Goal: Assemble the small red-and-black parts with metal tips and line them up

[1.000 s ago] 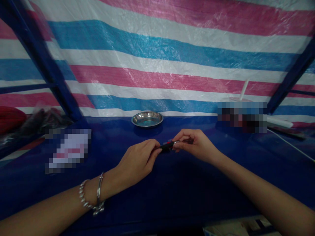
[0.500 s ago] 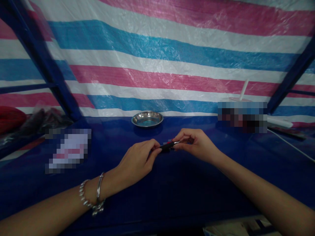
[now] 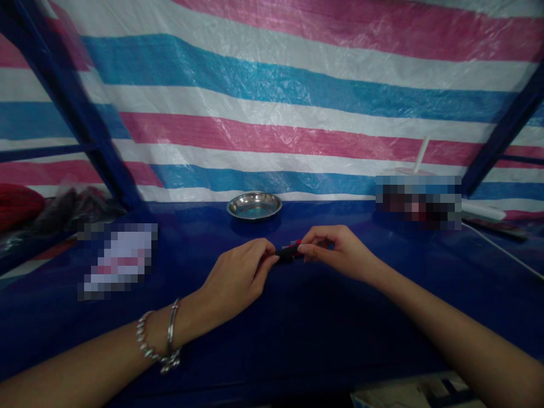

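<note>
Over the blue table, a slim black pen (image 3: 285, 253) is held level between my two hands. My left hand (image 3: 240, 269), with silver bracelets at the wrist, pinches its left end between thumb and fingers. At the opposite end, the thumb and forefinger of my right hand (image 3: 335, 249) are closed on the pen and cover its tip. Small red and pale bits (image 3: 296, 243) show just behind the pen; what they are I cannot make out. Beyond the hands stands a shallow round steel dish (image 3: 255, 207).
A blurred-out white packet (image 3: 123, 258) lies on the blue table (image 3: 297, 328) at left. Blurred items with a white upright stick (image 3: 421, 154) stand at back right, near a white cable (image 3: 501, 246). Striped plastic sheeting (image 3: 272, 85) hangs behind, between blue metal posts (image 3: 80, 107).
My right fingers have shifted slightly left along the pen and now cover the silver tip that showed before. My left hand has barely moved.
</note>
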`<state>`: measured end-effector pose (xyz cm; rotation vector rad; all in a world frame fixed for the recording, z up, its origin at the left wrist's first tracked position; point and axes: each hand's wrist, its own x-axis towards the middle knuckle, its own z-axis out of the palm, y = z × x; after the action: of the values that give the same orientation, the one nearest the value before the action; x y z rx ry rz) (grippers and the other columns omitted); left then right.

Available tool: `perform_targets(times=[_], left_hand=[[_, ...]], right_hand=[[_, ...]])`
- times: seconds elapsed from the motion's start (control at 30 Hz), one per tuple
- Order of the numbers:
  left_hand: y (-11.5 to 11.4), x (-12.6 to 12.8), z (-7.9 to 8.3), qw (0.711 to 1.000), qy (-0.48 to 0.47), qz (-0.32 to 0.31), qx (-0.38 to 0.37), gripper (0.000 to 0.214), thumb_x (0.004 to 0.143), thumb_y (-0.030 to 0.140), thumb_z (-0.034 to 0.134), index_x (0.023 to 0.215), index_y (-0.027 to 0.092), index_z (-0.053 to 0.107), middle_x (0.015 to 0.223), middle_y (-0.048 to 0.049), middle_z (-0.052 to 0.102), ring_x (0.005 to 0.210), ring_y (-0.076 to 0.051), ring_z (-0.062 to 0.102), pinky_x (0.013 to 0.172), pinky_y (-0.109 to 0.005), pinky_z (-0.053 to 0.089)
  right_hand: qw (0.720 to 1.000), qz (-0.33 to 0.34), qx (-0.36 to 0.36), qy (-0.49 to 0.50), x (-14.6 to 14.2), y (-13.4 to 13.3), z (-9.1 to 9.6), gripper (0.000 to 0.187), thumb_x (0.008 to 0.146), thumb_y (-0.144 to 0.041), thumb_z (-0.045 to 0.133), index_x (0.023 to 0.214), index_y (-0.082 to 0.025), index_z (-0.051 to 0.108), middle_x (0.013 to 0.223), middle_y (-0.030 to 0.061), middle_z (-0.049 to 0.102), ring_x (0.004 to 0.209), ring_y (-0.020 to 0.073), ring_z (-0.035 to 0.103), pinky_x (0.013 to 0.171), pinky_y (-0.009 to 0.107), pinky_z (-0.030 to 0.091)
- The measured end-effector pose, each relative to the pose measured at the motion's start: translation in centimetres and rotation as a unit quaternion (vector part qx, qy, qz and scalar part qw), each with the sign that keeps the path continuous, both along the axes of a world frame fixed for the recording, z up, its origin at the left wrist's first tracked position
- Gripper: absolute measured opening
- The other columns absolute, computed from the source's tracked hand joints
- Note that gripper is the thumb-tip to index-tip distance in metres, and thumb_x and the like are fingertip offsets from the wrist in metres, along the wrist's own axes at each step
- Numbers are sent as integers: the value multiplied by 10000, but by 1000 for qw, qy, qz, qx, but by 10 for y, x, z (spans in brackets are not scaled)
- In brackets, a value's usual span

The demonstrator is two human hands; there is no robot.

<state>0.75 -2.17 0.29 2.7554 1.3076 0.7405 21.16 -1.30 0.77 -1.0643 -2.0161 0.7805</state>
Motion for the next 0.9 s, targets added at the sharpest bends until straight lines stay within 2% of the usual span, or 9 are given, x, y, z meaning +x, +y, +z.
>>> perform_targets(times=[0.2, 0.5, 0.77, 0.9], left_hand=[[2, -1, -1, 1000, 6, 0, 7, 137, 855, 246, 394, 876, 162, 501, 779, -20, 579, 678, -145, 548, 594, -258, 410], [1, -2, -2, 1000, 11, -14, 21, 149, 859, 233, 373, 892, 155, 496, 799, -32, 584, 678, -146, 554, 598, -261, 430], [2, -2, -3, 1000, 14, -15, 22, 156, 862, 241, 369, 895, 155, 495, 800, -33, 583, 684, -147, 552, 608, -264, 433], [2, -2, -2, 1000, 15, -13, 21, 154, 863, 245, 372, 896, 158, 495, 799, -31, 582, 686, -147, 552, 606, -262, 429]], right_hand=[[997, -8, 51, -56, 2, -2, 3, 110, 744, -246, 542, 785, -159, 595, 655, 1, 628, 590, 89, 540, 510, 194, 343], [993, 27, 68, -93, 5, -2, 6, 217, 797, -339, 473, 777, -155, 586, 638, -3, 603, 579, 84, 522, 527, 202, 339], [996, -3, 80, -44, 2, -3, 2, 131, 746, -252, 545, 835, -161, 578, 683, -3, 615, 601, 86, 530, 536, 204, 351], [995, -15, 100, -23, 1, -2, 1, 95, 723, -236, 578, 774, -156, 585, 662, -5, 608, 586, 81, 516, 530, 203, 354]])
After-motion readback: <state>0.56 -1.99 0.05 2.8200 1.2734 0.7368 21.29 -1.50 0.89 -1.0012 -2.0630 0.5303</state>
